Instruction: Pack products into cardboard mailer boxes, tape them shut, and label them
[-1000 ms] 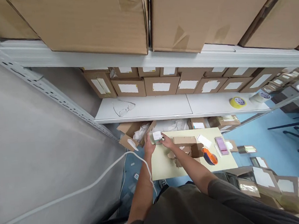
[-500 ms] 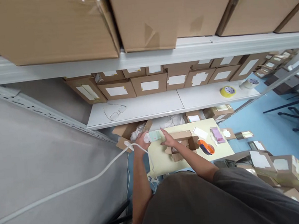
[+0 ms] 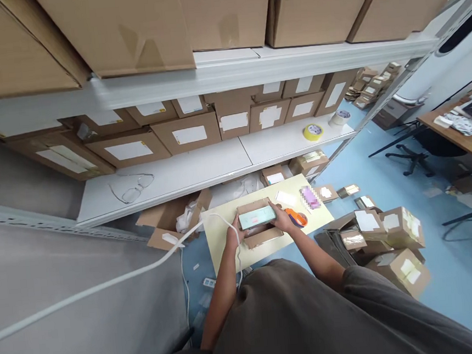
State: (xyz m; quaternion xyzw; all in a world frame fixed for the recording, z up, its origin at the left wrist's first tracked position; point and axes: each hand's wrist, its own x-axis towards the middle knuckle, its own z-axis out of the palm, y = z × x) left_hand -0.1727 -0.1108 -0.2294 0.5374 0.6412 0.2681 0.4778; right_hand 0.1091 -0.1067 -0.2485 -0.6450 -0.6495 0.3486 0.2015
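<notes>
A flat, pale green rectangular box (image 3: pixel 258 217) lies level between my two hands, over an open cardboard box (image 3: pixel 262 238) on the pale yellow table (image 3: pixel 221 244). My left hand (image 3: pixel 235 232) grips its left end, and my right hand (image 3: pixel 280 218) is closed on its right end. The pale box hides much of the carton's inside. Just right of my right hand sits an orange tape dispenser (image 3: pixel 296 217). Behind that lie a white sheet or card (image 3: pixel 286 198) and a blurred purple item (image 3: pixel 310 197).
A white cable (image 3: pixel 145 273) crosses from the left wall past my left forearm. An open carton with white wrapping (image 3: pixel 186 217) stands left of the table. On the shelf (image 3: pixel 194 172) are eyeglasses (image 3: pixel 132 192) and yellow tape (image 3: pixel 312 132). Cartons (image 3: pixel 401 226) are piled on the floor, right.
My left hand has brought the pale green box rightward from the table's left side to above the open carton. My right hand has taken hold of its other end. The view has shifted right.
</notes>
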